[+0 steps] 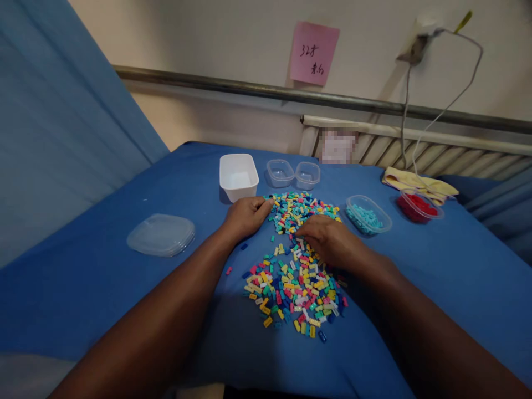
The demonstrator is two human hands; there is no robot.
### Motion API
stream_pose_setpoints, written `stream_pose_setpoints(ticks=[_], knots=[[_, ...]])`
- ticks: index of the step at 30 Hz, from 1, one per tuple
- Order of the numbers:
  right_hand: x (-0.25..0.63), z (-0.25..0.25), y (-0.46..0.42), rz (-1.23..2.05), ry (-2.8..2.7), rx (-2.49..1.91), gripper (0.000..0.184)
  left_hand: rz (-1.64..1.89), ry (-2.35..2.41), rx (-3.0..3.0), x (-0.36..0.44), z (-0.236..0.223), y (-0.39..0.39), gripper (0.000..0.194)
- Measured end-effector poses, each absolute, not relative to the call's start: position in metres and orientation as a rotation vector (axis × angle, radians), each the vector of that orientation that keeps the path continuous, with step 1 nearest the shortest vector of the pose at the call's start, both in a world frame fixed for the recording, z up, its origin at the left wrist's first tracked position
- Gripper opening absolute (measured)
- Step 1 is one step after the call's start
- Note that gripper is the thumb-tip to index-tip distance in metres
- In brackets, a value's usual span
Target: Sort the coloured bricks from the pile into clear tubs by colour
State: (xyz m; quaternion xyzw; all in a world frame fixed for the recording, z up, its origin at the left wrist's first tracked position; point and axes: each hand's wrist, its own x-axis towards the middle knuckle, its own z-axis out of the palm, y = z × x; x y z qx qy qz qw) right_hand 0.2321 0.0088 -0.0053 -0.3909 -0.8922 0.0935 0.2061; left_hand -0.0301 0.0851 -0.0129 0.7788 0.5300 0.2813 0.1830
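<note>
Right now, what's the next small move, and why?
Probably have the right hand take, from the multicoloured heap of small plastic bricks, one matching the turquoise plastic bricks in the clear plastic tub, and drop it there. The hand is at the heap, that tub stands nearby, and its bricks look one colour while the heap is mixed.

Small toy bricks (297,254) in yellow, pink, green, white, turquoise and dark blue are strewn loose on a blue cloth (103,302), turned every way. They are gathered into a denser, more turquoise far heap (301,205) and a broader near heap (297,291), joined by a thin band, with strays scattered leftward.
</note>
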Motion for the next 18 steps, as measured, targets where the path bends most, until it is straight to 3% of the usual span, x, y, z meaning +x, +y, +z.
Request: stream_pose_setpoints(ticks=[4,10,14,18], knots=[[0.229,-0.002,0.01,0.153,-2.683,-1.167,0.029,0.802,1.495,2.186,-0.03,-0.014,0.085,0.055],[0.235,0.003,0.005,0.262,-2.699,-1.244,0.023,0.8,1.48,2.178,-0.03,-0.014,0.085,0.056],[0.249,0.009,0.0,0.293,-2.534,-1.315,0.022,0.795,1.483,2.165,-0.03,-0.013,0.085,0.055],[0.282,0.021,0.001,0.064,-2.189,-1.444,0.027,0.774,1.497,2.173,-0.03,-0.011,0.084,0.055]])
